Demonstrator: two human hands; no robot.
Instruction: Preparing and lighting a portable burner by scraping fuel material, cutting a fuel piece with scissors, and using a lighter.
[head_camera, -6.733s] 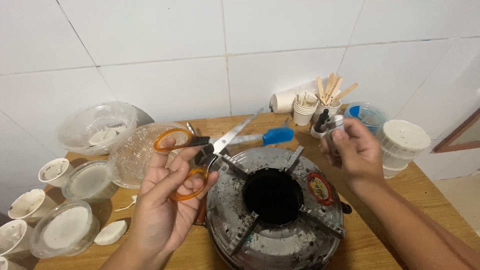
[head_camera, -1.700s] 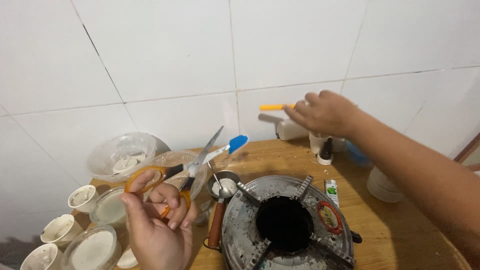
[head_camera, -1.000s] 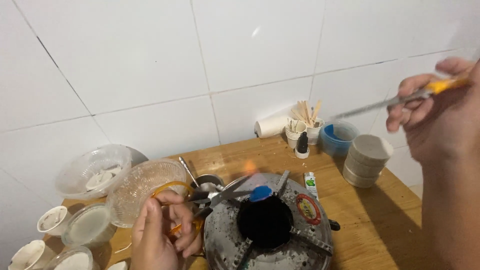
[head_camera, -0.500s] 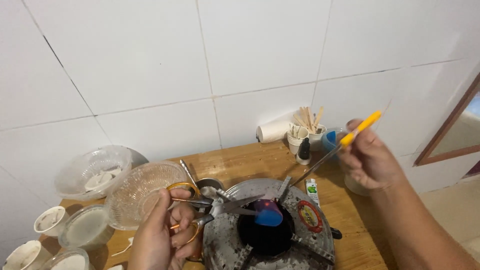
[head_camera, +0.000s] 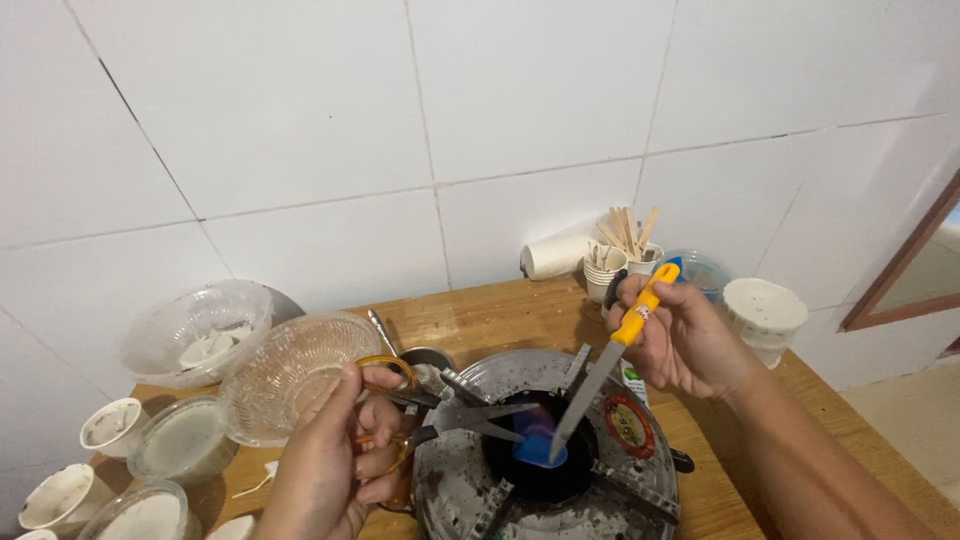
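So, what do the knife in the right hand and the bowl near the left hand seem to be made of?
Knife: dull grey blade, probably steel; glossy yellow handle, likely plastic. Bowl: clear and ribbed, glass or clear plastic; the view cannot settle which.

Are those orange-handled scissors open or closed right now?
Open. The scissors in the left hand show two blades spread apart, their tips over the dark middle of the stove.

Bowls (head_camera: 290, 375) crowding stove's (head_camera: 545, 460) left flank
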